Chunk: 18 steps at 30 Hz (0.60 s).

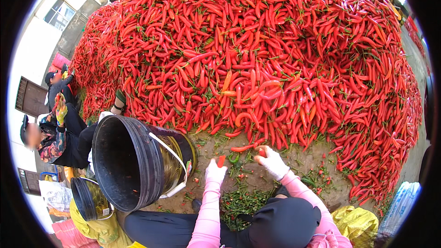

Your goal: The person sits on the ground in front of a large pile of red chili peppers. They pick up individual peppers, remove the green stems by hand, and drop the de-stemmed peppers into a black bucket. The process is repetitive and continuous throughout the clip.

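Observation:
A huge heap of red chili peppers (241,58), many with green stems, spreads in front of me. My left hand (216,171), in a white glove with bare fingertips, grips a red chili pepper (221,161). In my right hand (274,164), gloved the same way, is another red chili pepper (262,152), mostly covered by the fingers. Both hands are above the ground at the heap's near edge, apart from each other. Below and between them lies a pile of green chili stems (243,201) with red bits. A large black plastic bucket (148,165), tilted with its mouth leftward, is beside my left hand.
A smaller black bucket (90,198) lies near yellow sacks (103,230) at the lower left. Two people (63,144) sit along the heap's left side. More woven sacks (356,220) lie at the lower right. My bent legs flank the stem pile.

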Each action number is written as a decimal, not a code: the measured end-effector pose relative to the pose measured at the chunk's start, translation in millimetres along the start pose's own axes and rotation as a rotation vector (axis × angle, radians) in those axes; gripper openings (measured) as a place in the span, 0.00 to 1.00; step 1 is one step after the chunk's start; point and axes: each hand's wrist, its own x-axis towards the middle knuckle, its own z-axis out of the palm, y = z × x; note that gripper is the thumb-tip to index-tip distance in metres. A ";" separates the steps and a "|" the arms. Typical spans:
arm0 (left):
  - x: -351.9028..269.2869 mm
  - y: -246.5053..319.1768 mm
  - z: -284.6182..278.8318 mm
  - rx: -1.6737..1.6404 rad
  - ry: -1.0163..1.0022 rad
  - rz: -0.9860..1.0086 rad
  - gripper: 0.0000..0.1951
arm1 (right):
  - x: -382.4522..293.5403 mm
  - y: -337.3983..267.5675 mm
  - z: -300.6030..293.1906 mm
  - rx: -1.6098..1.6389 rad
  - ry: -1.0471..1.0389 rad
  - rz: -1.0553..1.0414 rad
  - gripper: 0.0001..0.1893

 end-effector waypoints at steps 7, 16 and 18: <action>-41.9 64.2 30.0 -0.118 -0.174 0.167 0.47 | -9.3 -19.2 44.7 0.243 -0.035 0.071 0.33; -0.8 72.2 31.6 -0.486 -0.212 0.322 0.27 | -199.9 -19.3 -178.8 0.405 0.552 -0.066 0.09; 16.3 75.0 33.0 -0.353 -0.012 0.379 0.19 | -294.5 4.4 -238.4 0.443 0.796 -0.058 0.16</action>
